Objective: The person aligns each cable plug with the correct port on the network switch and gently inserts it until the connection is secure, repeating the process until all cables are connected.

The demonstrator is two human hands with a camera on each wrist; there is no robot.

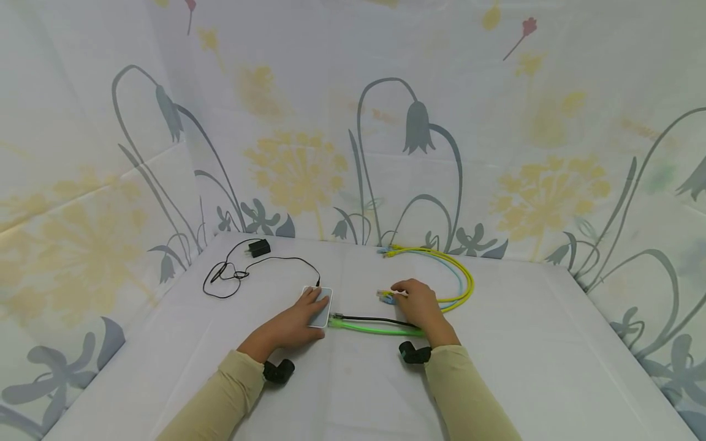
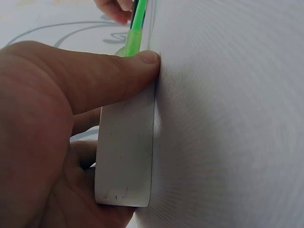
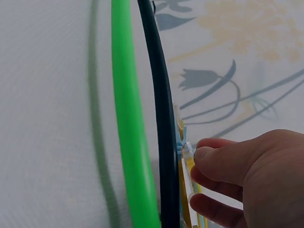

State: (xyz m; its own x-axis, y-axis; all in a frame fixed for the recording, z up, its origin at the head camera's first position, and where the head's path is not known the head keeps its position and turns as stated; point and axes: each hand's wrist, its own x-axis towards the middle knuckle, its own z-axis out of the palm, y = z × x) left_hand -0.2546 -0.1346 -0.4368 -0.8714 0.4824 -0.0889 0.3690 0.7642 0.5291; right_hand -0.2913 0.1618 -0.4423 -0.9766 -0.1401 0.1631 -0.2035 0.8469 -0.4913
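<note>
Three cords seem in the box the left hand grips; loose yellow cords lie by the half-curled right hand, hold unclear.

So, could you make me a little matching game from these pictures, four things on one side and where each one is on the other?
Things
1. white rectangular box
2. small black plug adapter
3. bright green cable
4. curved yellow cables

Places
A. bent round, with both ends toward the left
B. under the left hand
C. one end at the box's right edge
D. back left of the white tabletop, on a thin black cord

Pairs: 1-B, 2-D, 3-C, 4-A
</note>
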